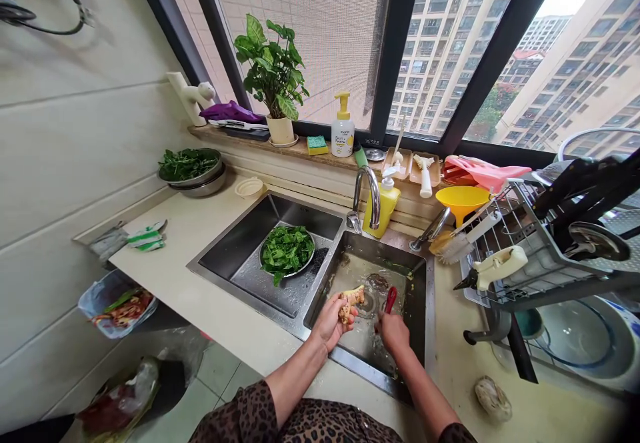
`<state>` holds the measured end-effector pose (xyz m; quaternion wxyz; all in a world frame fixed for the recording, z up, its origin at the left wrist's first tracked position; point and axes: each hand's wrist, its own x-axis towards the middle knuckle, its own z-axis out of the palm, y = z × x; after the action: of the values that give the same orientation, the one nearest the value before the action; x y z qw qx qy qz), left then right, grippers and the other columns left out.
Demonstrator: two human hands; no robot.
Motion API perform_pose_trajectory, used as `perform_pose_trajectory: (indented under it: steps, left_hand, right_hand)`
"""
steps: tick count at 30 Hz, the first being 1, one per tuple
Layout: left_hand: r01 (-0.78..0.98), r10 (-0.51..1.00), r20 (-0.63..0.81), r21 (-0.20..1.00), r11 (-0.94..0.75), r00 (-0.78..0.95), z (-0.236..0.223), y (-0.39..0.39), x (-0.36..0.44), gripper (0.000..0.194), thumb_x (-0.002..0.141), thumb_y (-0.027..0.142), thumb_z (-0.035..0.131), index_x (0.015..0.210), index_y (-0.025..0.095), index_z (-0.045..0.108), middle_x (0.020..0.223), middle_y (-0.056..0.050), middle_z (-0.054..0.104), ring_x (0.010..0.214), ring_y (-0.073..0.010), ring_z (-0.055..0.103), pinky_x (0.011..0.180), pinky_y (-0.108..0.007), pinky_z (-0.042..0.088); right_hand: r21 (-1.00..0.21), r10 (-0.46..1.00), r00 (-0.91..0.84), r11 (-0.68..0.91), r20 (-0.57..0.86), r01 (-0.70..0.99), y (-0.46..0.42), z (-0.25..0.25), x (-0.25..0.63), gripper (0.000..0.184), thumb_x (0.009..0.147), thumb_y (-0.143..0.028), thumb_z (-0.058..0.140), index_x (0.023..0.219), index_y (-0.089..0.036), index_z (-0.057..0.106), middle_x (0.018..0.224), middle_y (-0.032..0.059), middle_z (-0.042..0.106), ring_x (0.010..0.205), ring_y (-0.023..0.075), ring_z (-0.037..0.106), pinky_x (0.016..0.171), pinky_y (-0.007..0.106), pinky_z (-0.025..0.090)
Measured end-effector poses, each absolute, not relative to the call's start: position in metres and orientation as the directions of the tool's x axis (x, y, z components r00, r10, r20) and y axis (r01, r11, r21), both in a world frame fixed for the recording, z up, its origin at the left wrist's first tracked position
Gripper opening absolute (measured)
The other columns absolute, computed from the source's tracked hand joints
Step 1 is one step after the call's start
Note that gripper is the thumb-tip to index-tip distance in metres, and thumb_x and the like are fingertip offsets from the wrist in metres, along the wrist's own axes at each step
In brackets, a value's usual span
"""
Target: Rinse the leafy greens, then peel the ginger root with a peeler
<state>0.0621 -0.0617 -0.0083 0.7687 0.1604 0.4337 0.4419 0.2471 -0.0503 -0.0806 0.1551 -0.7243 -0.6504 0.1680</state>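
Over the right sink basin, my left hand is closed around a knobbly piece of ginger root, partly peeled to pale yellow at its far end. To its right, my right hand is wrapped round a small red-handled tool. Its working end cannot be made out. The tool and the ginger are apart. Water and bits of peel lie on the basin floor below both hands. A bowl of green leaves stands in the left sink basin.
The chrome faucet rises behind the basins, beside a yellow container. At right are a wire rack with utensils and a brownish lump on the counter. Stacked bowls of greens and a waste bin are at left.
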Motion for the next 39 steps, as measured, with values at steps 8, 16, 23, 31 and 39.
perform_pose_trajectory:
  steps: [8, 16, 23, 31, 39]
  left_hand:
    - [-0.325, 0.884, -0.452, 0.824, 0.465, 0.118, -0.004, -0.064, 0.081, 0.035, 0.074, 0.038, 0.047, 0.103, 0.018, 0.042, 0.050, 0.006, 0.049, 0.038, -0.0077, 0.045, 0.035, -0.014, 0.024]
    - [-0.329, 0.877, -0.464, 0.815, 0.477, 0.121, -0.005, -0.072, 0.079, 0.039, 0.074, 0.043, 0.047, 0.105, 0.020, 0.042, 0.050, 0.007, 0.049, 0.032, -0.0048, 0.038, 0.031, -0.013, 0.013]
    - [-0.411, 0.851, -0.504, 0.751, 0.517, 0.149, -0.005, -0.069, 0.084, 0.038, 0.071, 0.045, 0.050, 0.097, 0.018, 0.045, 0.047, 0.006, 0.048, 0.029, -0.0037, 0.036, 0.031, -0.013, 0.009]
    - [-0.531, 0.735, -0.646, 0.557, 0.639, 0.206, -0.005, -0.065, 0.080, 0.026, 0.069, 0.040, 0.050, 0.083, 0.018, 0.042, 0.048, 0.004, 0.049, 0.030, -0.0043, 0.036, 0.032, -0.013, 0.007]
    - [-0.559, 0.619, -0.703, 0.373, 0.741, 0.351, -0.007, -0.061, 0.073, 0.016, 0.074, 0.033, 0.045, 0.071, 0.017, 0.041, 0.046, 0.004, 0.046, 0.028, -0.0024, 0.028, 0.032, -0.012, 0.003]
  right_hand:
    - [-0.794, 0.983, 0.041, 0.122, 0.181, 0.595, -0.039, 0.017, 0.203, 0.037, 0.085, -0.047, 0.037, 0.082, -0.018, 0.059, 0.066, 0.0014, 0.059, 0.058, 0.0129, 0.051, 0.056, 0.021, 0.037]
    - [-0.542, 0.959, 0.200, -0.062, 0.200, 0.838, -0.029, -0.003, 0.224, 0.042, 0.084, -0.051, 0.036, 0.083, -0.019, 0.062, 0.062, 0.0036, 0.057, 0.054, 0.0155, 0.049, 0.051, 0.023, 0.030]
    - [-0.575, 0.974, 0.019, 0.117, 0.225, 0.810, -0.047, -0.004, 0.206, 0.037, 0.088, -0.045, 0.035, 0.092, -0.020, 0.061, 0.072, 0.0037, 0.060, 0.059, 0.0130, 0.052, 0.053, 0.021, 0.031]
    - [-0.520, 0.952, 0.132, 0.032, 0.276, 0.854, -0.042, -0.004, 0.226, 0.039, 0.087, -0.048, 0.036, 0.093, -0.019, 0.062, 0.071, 0.0041, 0.059, 0.059, 0.0136, 0.051, 0.052, 0.022, 0.029]
    - [-0.501, 0.952, 0.176, -0.028, 0.250, 0.865, -0.035, 0.000, 0.241, 0.040, 0.085, -0.051, 0.036, 0.088, -0.020, 0.062, 0.066, 0.0032, 0.057, 0.056, 0.0143, 0.049, 0.050, 0.022, 0.029]
